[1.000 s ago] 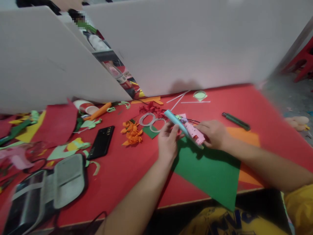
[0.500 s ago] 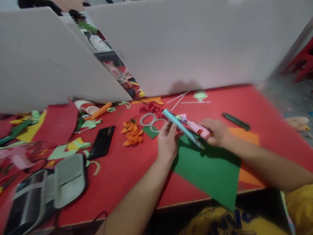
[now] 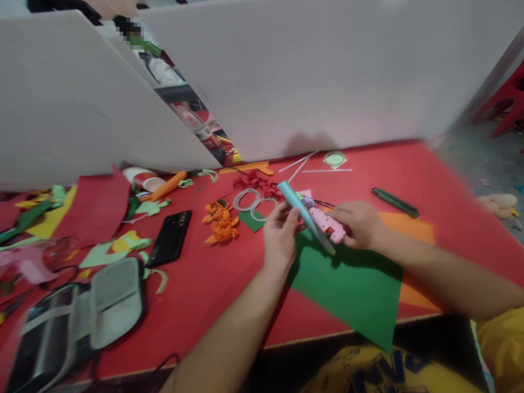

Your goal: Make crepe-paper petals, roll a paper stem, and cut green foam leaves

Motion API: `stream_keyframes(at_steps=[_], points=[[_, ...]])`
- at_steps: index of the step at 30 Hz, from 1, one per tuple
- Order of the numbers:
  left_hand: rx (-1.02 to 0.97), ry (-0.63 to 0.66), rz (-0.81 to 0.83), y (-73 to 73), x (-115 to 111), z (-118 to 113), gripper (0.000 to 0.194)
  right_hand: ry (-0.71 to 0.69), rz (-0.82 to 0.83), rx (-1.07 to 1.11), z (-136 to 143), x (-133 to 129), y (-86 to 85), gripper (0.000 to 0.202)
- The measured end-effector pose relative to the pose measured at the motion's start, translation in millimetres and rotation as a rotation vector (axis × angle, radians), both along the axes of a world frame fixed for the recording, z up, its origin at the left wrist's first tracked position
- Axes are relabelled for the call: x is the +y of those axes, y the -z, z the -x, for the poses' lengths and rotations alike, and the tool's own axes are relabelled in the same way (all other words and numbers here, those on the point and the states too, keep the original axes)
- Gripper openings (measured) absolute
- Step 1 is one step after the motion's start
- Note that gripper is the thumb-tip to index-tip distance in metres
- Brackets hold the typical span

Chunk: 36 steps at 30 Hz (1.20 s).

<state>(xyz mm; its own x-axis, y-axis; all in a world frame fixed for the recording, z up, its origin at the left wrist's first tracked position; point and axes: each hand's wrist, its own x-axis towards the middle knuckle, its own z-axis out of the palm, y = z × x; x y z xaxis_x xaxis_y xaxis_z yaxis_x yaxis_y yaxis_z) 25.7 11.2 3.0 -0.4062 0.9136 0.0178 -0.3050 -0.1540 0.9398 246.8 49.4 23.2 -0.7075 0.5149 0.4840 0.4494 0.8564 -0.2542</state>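
Closely side by side, both hands are occupied above the middle of the red, smooth tabletop (image 3: 229,289). The grip of the left hand (image 3: 280,240) pinches a long, narrow light-blue strip (image 3: 298,203), thumb against fingers; the grip of the right hand (image 3: 360,226) grasps a pink, dark-speckled elongated object (image 3: 326,221) from the right side. The two pieces slant alongside each other, and whether they touch is hard to tell. For this step, a light, steady pinch would suit the strip best, since firm pressure might crease it; the pink object is better guided from the right hand, with the left fingertips away from its end.

The strip looks flat-sided and matt, its lower end paler. Beneath lies a flat green sheet (image 3: 347,295), one corner jutting past the near edge, partly covering an orange sheet (image 3: 409,226). Towards the far edge sit two pale, ring-shaped rolls (image 3: 248,210), crinkled orange petal-like pieces (image 3: 221,226), ragged red ones (image 3: 254,180) and thin, straight translucent sticks (image 3: 327,171). A dark-green, slim-handled cutter (image 3: 395,202) lies towards the right edge.
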Motion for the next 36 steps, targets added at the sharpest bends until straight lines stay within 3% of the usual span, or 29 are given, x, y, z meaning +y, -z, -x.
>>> stream_keyframes(at_steps=[5, 11, 17, 28, 36], points=[[0.003, -0.003, -0.033, -2.6, -1, -1, 0.043, -0.028, 0.045, 0.032, -1, 1, 4.0, 0.035], [-0.035, 0.005, -0.017, -6.5, -2, 2, 0.042, 0.125, 0.116, 0.113, -4, 11, 6.9, 0.025], [-0.02, 0.038, 0.048, -1.1, -1, 2, 0.045, 0.162, 0.122, 0.214, -1, 14, 4.8, 0.025], [0.029, 0.134, 0.035, 3.1, -6, -8, 0.045, 0.129, 0.134, 0.125, 4, 9, 5.1, 0.029], [0.061, 0.098, -0.013, 5.5, -5, -9, 0.045, 0.141, 0.117, 0.072, 5, 5, 3.4, 0.036]])
